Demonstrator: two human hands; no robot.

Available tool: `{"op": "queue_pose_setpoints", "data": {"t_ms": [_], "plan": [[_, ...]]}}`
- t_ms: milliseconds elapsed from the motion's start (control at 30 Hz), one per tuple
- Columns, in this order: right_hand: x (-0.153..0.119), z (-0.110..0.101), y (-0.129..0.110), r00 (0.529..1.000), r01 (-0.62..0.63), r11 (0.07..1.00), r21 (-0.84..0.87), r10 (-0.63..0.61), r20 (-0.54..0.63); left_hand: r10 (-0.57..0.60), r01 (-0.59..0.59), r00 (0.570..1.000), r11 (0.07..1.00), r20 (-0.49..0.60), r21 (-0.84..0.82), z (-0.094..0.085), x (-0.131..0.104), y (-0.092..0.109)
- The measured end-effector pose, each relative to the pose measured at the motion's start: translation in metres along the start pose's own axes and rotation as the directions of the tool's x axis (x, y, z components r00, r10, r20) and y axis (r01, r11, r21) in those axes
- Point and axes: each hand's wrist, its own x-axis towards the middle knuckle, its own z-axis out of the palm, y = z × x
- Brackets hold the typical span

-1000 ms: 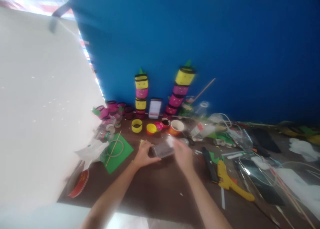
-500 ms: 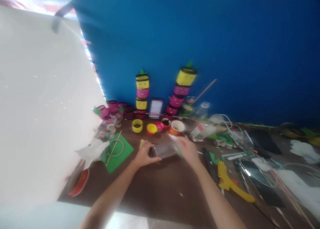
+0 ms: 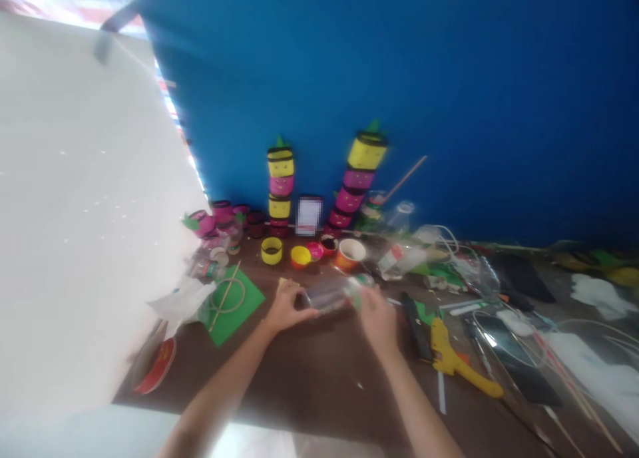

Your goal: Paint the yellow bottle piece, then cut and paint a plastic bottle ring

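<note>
Here, on the dark wood table [image 3: 309, 385], the left hand [image 3: 283, 308] clasps one end of a clear, ribbed plastic bottle [image 3: 327, 296] lying sideways; the right hand [image 3: 378, 315] grips its other end. Right: a glossy yellow glue gun [image 3: 456, 361].

— What colours are around my hands?
— I see a clear plastic bottle [image 3: 327, 297] on the dark brown tabletop [image 3: 309, 378], a green foam sheet [image 3: 234, 305], a yellow glue gun [image 3: 456, 361].
— Behind?
— Yellow-and-pink stacked rings [image 3: 279, 185] against a blue wall [image 3: 399, 78].
</note>
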Motion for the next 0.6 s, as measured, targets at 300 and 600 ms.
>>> {"op": "queue_pose_setpoints", "data": {"t_ms": [300, 600], "plan": [[-0.026, 0.029, -0.033, 0.912, 0.398, 0.910, 0.116, -0.406, 0.059, -0.021, 0.021, 1.000, 0.999, -0.004, -0.029, 0.001, -0.001, -0.002], [-0.031, 0.022, -0.049, 0.864, 0.463, 0.866, 0.191, -0.489, 0.123, 0.081, -0.081, 0.997, 0.997, -0.007, -0.008, 0.005, -0.001, -0.007]]}}
